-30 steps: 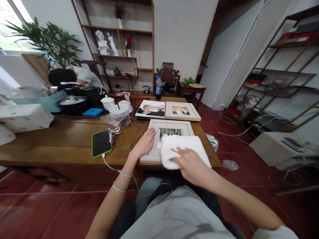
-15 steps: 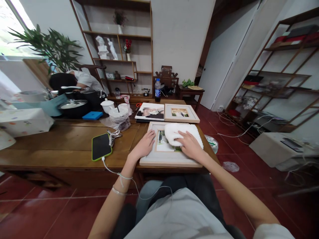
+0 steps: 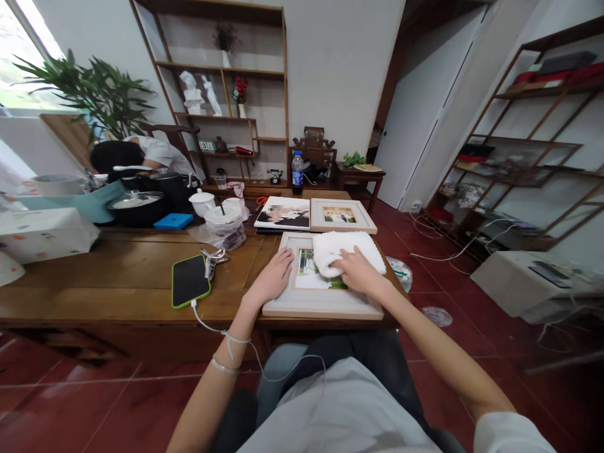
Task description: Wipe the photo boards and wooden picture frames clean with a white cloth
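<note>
A light picture frame (image 3: 302, 304) lies flat at the near right end of the wooden table, a photo (image 3: 306, 269) showing in its middle. My left hand (image 3: 275, 275) rests on its left border, fingers stretched out flat. A folded, fluffy white cloth (image 3: 365, 246) covers the upper right of the frame and part of the photo. My right hand (image 3: 358, 272) presses on the cloth with bent fingers gripping its near side; the thumb is hard to make out.
Behind lie a photo panel (image 3: 283, 212) and a second picture frame (image 3: 365, 221), with a bottle (image 3: 297, 173) beyond. Leftward are a phone (image 3: 190, 281) on a charging cable, a lidded cup (image 3: 223, 214) and pots (image 3: 136, 206). A person (image 3: 160, 151) bends over behind the pots.
My right hand's fingers have drawn in closer together on the cloth, and the cloth has shifted slightly, baring a bit more of the photo's lower part. My left hand stays in place.
</note>
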{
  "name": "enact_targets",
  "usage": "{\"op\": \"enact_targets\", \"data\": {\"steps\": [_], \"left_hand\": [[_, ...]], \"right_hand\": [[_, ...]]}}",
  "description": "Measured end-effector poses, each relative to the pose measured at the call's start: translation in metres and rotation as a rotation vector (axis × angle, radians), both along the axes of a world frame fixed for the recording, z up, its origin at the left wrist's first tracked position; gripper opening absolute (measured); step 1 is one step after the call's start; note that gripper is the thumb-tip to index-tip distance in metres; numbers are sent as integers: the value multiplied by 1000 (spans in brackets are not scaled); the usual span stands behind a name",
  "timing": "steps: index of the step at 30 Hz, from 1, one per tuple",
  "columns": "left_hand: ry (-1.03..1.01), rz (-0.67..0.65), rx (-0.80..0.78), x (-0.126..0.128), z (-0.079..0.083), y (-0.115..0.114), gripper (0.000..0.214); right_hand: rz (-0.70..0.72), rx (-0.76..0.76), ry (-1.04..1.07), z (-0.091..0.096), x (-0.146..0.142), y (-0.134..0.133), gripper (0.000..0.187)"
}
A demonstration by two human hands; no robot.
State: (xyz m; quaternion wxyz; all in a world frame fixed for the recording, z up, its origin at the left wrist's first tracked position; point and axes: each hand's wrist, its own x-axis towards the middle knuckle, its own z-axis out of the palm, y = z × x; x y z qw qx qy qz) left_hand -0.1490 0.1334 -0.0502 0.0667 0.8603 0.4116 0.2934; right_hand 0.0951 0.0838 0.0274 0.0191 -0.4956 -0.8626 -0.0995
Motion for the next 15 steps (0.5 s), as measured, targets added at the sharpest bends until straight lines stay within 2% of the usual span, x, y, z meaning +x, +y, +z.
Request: {"op": "enact_targets", "data": {"steps": [5,8,11,15], "left_hand": [[19,16,-16,1,2,-1,41],[17,18,-17,1,2,-2,41],[17,14,-14,0,2,-1,40],[14,-4,-14,-1,1,1,41]], "right_hand": [[13,-52,-26,19,-16,-72,37],[28,-79,14,22,-24,-97,37],[32,-86,75,13,-21,-92,41],[64,-36,155,-6,-5,-51,51]]}}
